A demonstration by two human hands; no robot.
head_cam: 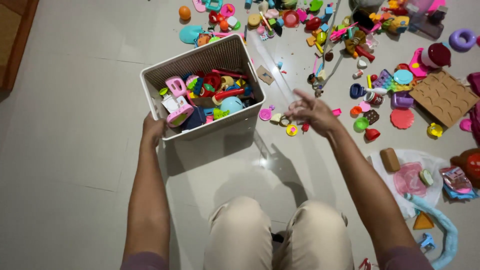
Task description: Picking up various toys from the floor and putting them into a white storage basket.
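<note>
- Nearest you, your bent knees (277, 235) in beige trousers sit just below the white basket (240, 122).
- Your left hand (152, 127) grips the basket's near left corner, fingers closed over its rim.
- Your right hand (312, 111) hovers to the right of the basket, fingers spread loose and holding nothing.
- Small toy pieces (287, 126) lie on the floor between that hand and the basket's right wall.
- Inside the basket, a pink toy (178, 102) rests on mixed plastic toys.
- Beyond the basket and to its right, scattered toys (350, 35) cover the tiles, with a brown cardboard board (444, 96) farther right.
</note>
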